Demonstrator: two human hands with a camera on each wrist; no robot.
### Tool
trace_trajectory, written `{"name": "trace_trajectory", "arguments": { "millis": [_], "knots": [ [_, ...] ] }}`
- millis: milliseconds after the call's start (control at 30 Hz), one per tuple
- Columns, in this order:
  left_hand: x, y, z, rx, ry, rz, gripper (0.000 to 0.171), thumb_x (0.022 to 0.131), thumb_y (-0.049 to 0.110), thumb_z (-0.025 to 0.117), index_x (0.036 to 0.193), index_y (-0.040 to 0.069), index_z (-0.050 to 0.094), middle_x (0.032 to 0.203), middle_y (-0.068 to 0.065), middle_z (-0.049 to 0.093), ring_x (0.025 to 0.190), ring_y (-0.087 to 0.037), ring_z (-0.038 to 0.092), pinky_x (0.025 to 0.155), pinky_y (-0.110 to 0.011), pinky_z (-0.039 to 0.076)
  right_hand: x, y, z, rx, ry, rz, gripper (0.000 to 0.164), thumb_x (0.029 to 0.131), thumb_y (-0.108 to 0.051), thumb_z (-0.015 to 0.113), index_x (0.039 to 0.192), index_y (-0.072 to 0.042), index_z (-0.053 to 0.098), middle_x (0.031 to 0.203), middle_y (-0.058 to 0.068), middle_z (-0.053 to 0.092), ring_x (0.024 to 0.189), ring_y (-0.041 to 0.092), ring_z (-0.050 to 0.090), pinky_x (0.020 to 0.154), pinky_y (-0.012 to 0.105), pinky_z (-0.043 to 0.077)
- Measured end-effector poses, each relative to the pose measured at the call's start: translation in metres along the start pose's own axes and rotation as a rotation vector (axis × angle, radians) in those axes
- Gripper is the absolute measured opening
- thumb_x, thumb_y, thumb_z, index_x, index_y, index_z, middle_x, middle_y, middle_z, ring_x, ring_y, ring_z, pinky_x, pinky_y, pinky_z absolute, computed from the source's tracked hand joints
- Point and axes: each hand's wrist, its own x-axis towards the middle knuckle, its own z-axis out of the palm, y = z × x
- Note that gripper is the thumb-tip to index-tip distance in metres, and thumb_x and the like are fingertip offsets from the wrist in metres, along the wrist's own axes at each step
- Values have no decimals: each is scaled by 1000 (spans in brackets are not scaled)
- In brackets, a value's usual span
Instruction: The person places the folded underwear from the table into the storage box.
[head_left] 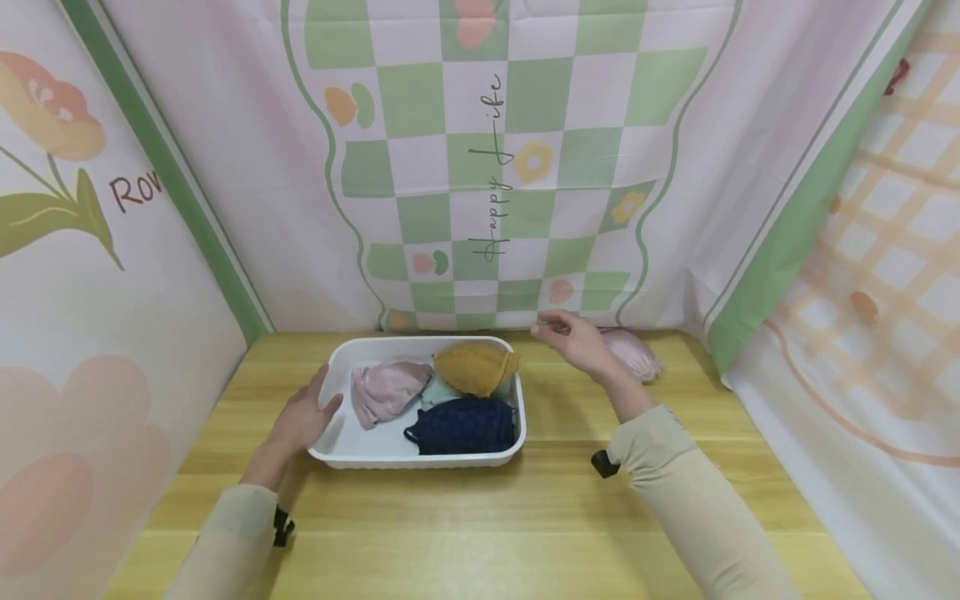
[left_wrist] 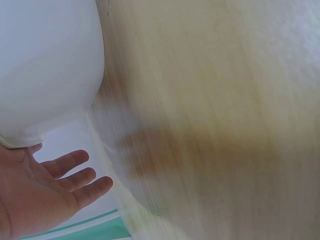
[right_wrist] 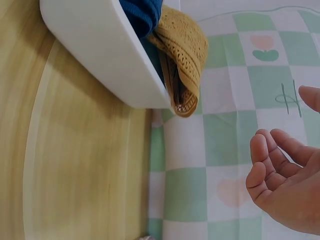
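A white plastic tub on the wooden table holds a pink bundled garment, a mustard openwork garment, a navy garment with a thin strap loop, and some mint fabric, mostly covered. My left hand rests at the tub's left rim, thumb over the inside edge. In the left wrist view its other fingers stretch out loosely below the rim. Beyond the tub's right end, my right hand hovers with relaxed, slightly bent fingers and holds nothing. Mustard fabric overhangs the rim in the right wrist view.
Another pink fabric bundle lies at the table's back right, partly behind my right wrist. A checkered curtain hangs along the back edge of the table, with more patterned cloth at both sides.
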Motion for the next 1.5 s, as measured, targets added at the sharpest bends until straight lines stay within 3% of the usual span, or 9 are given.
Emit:
{"name": "trace_trajectory", "arguments": {
  "millis": [200, 667, 867, 1100, 1367, 1500],
  "knots": [
    [1, 0, -1, -2, -2, 4, 73, 106, 42, 37, 161, 7, 4, 156, -36, 27, 139, -57, 34, 113, -68, 34, -4, 10, -9, 25, -2, 19, 70, 96, -57, 57, 149, -13, 45, 145, 17, 53, 134, 35, 51, 108, 52, 48],
    [2, -2, 0, 13, -8, 7, 74, 106, 44, 36, 161, 7, 3, 155, -37, 28, 138, -57, 36, 112, -68, 35, -13, 25, -24, -39, 6, 31, 77, 97, -64, 50, 152, -12, 40, 148, 19, 50, 129, 38, 55, 105, 53, 50],
    [2, -2, 0, 11, -3, 9, 73, 106, 43, 36, 161, 7, 4, 155, -37, 28, 138, -57, 36, 112, -68, 35, -17, 26, -28, -63, 16, 50, 76, 96, -65, 49, 152, -14, 41, 147, 18, 51, 126, 37, 57, 98, 49, 54],
    [2, -1, 0, 13, -12, 3, 73, 106, 44, 36, 161, 8, 3, 155, -37, 28, 138, -58, 35, 112, -68, 34, -21, 30, -32, -54, 22, 94, 77, 93, -71, 48, 151, -20, 42, 143, 16, 52, 119, 35, 61, 76, 32, 57],
    [1, -1, 0, 9, -26, -15, 74, 106, 46, 34, 161, 10, 0, 157, -36, 24, 140, -58, 32, 113, -69, 32, -21, 38, -34, 40, 26, 120, 79, 93, -67, 53, 153, -19, 39, 141, 15, 52, 101, 23, 62, 68, 28, 56],
    [1, 0, 0, 9, -20, -9, 74, 106, 44, 35, 161, 9, 0, 157, -36, 25, 139, -58, 33, 112, -69, 33, -21, 42, -36, 36, 34, 119, 81, 91, -70, 53, 153, -19, 39, 140, 16, 53, 95, 19, 64, 68, 27, 57]
  ]
}}
